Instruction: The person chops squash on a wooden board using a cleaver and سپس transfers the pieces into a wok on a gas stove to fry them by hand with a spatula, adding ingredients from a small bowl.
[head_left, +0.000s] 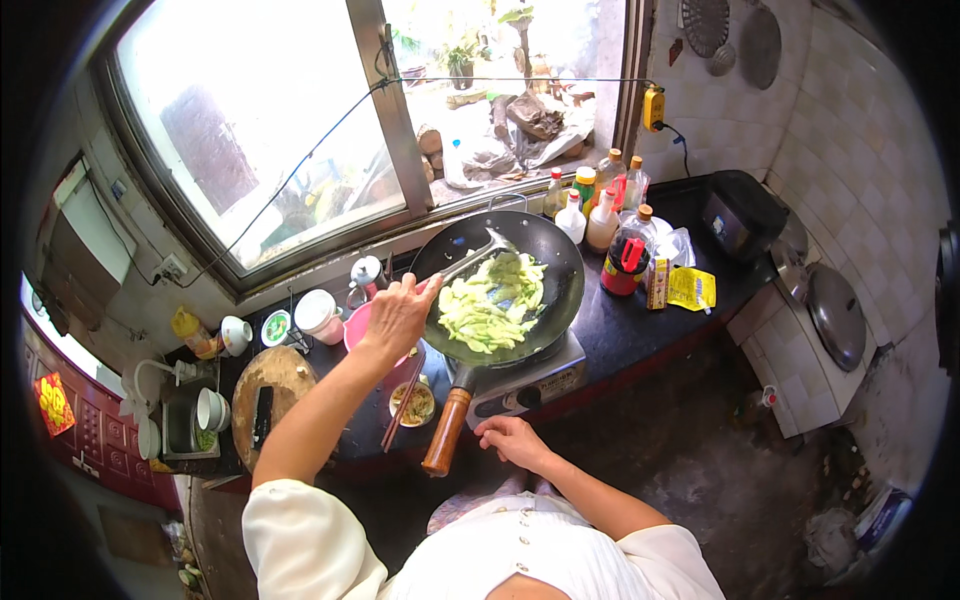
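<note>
A black wok (420, 262) with a wooden handle (448, 435) sits on a portable gas stove (525, 394), holding pale green sliced vegetables (491, 304). My left hand (401, 315) grips a metal spatula (469, 260) from above the wok's left side; its blade rests near the far part of the wok, at the vegetables. My right hand (514, 442), fingers loosely bent and holding nothing visible, hovers by the stove's front edge, right of the wok handle and apart from it. Left of the handle, a small bowl of chopped food (420, 409) has brown chopsticks (400, 409) across it.
Right of the wok are a dark sauce bottle (624, 262), white squeeze bottles (571, 217) and a yellow pouch (694, 290). Leftward stand a pink bowl (358, 328), a lidded white tub (319, 315), and a round chopping board (285, 371) bearing a dark cleaver (262, 416), beside a sink (180, 405).
</note>
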